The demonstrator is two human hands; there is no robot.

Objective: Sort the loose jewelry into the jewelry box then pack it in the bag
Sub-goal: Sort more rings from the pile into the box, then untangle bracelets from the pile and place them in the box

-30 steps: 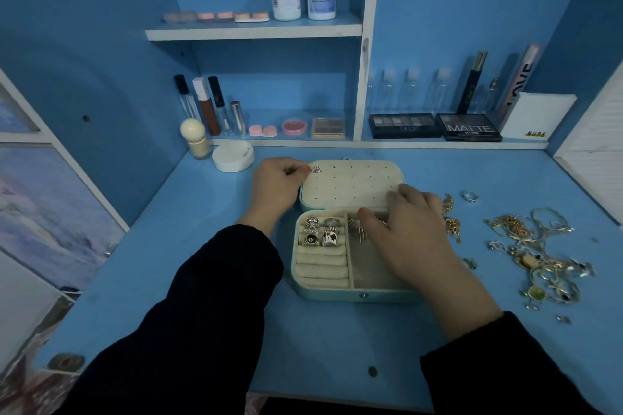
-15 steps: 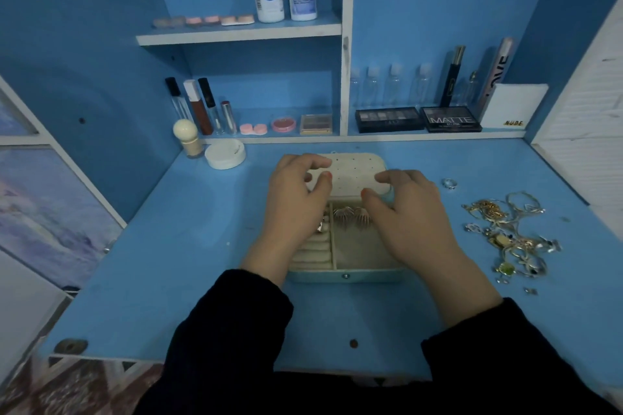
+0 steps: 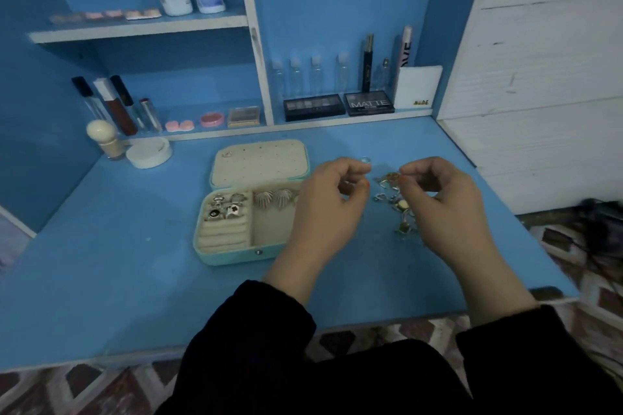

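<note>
- Open mint-green jewelry box [image 3: 232, 256] with cream lining sits mid-surface, rings inside.
- Tangled gold and silver loose jewelry [image 3: 401, 204] lies nearer the right edge, between the hands.
- Left hand [image 3: 328, 204] and right hand [image 3: 445, 209]: fingers curled; whether either holds anything, I cannot tell.

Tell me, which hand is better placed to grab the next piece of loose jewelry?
Probably the right hand: its fingertips are at the jewelry pile, while the left hand hovers between pile and jewelry box.
</note>
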